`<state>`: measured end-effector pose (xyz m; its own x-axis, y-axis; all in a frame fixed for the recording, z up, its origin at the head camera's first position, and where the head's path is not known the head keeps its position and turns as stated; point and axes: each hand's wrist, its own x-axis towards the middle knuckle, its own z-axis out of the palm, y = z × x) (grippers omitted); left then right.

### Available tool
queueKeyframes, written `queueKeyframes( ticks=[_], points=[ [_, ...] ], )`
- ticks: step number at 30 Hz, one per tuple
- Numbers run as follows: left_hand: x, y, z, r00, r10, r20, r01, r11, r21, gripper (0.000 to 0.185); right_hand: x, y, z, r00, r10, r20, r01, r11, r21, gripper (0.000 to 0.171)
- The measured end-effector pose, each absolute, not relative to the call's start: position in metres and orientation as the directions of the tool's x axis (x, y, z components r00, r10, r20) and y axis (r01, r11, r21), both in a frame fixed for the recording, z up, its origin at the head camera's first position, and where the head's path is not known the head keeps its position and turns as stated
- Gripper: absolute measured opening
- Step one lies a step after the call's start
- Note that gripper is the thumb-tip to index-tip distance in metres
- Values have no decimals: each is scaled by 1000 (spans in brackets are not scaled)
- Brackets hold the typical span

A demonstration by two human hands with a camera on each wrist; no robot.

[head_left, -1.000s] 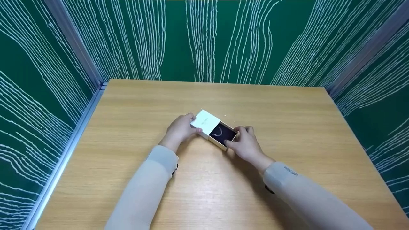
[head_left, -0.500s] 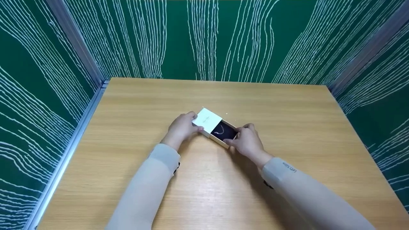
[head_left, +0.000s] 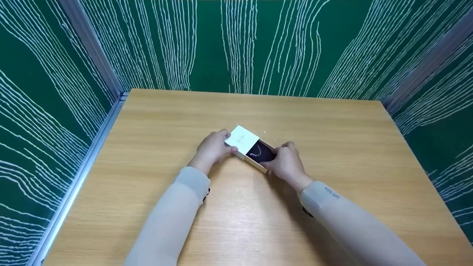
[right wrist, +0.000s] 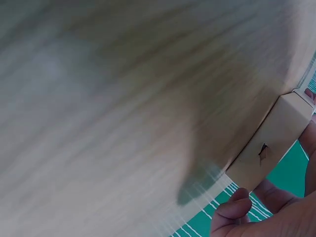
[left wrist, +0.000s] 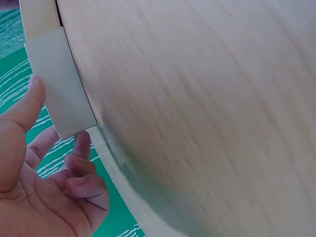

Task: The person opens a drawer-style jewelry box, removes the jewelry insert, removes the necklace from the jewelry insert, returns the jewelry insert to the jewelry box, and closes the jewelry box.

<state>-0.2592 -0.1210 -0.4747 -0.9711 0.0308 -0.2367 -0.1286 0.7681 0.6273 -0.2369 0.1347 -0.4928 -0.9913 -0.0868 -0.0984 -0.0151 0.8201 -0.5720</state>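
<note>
counter (head_left: 332,147): pale wood grain, smooth, slight sheen | box sleeve (head_left: 242,139): matt white card | drawer (head_left: 261,153): kraft card, black lining

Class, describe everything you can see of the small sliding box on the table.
The box looks like cardboard: a white sleeve and a tan drawer pulled partly out, with a dark lining and a thin chain. It lies slantwise on the wooden table. The left hand grips the sleeve, the right hand the drawer.
</note>
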Motion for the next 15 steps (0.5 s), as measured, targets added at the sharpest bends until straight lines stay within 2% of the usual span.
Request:
queueKeyframes(
  ticks=[9,15],
  points=[
    [-262,-122,-473,-976,49,-212,-88,804,588,62,-239,131,-492,-994,-97,-46,-61,860,-506,55],
    [-261,-122,-477,-973,36,-228,-114,785,609,60,-236,129,-496,-995,-89,-49,-53,871,-489,59]
  ],
)
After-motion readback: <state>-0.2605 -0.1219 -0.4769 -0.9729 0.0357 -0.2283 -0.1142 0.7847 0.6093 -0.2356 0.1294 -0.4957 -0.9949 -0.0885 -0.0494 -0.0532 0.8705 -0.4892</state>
